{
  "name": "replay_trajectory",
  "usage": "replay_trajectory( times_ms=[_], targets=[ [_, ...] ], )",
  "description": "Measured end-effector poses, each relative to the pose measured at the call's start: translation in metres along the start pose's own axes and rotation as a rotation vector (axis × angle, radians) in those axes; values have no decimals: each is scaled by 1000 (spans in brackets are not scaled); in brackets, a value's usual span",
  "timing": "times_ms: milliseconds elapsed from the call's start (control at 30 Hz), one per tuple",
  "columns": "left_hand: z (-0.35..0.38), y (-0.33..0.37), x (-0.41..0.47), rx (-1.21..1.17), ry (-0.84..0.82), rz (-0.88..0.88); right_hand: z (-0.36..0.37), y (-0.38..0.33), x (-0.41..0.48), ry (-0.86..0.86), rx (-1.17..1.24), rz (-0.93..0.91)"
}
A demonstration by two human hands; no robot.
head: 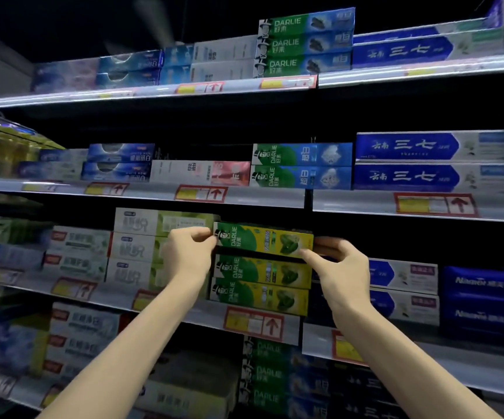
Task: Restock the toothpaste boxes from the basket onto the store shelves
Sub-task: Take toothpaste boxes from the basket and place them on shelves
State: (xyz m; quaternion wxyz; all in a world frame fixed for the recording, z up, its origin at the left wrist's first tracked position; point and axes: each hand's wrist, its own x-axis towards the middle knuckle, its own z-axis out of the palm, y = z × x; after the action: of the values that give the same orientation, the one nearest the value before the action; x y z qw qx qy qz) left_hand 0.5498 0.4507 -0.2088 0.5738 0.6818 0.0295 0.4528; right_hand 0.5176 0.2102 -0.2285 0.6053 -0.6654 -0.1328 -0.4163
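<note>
Here, Darlie box [262,238], L fingers [203,237] pinch left end, R fingers [311,257] right end

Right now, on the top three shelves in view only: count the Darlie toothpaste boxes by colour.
Green-and-blue Darlie cardboard boxes: 5
Green-and-yellow Darlie cardboard boxes: 3
Total: 8

Red-framed price tags [201,194] with up arrows — several in view; yellowish bottles [12,152] far left, blurred.
</note>
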Motion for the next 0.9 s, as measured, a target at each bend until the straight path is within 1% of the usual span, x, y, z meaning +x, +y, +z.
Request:
replay_trajectory(
  times_ms=[100, 300, 467, 600, 667, 733, 800, 900],
  targets=[
    [2, 2, 2, 87, 42, 46, 5, 11, 9, 14, -36, 17],
    [-2, 4, -14, 262, 29, 144, 0, 24, 9, -6, -32, 23],
    [-7, 5, -19, 247, 54, 83, -4, 22, 8, -42, -26, 37],
    [-24, 8, -32, 186, 62, 92, -21, 12, -7, -47, -78, 33],
    [-33, 11, -45, 107, -20, 89, -38, 2, -21, -57, -58, 10],
    [-40, 16, -64, -32, -139, 58, -58, -13, -39, -97, -18, 15],
    [-46, 26, -90, -175, -246, -8, -82, -27, -55, -145, -11, 37],
    [-52, 43, -130, -298, -357, -125, -122, -47, -76, -185, 0, 84]
  ],
)
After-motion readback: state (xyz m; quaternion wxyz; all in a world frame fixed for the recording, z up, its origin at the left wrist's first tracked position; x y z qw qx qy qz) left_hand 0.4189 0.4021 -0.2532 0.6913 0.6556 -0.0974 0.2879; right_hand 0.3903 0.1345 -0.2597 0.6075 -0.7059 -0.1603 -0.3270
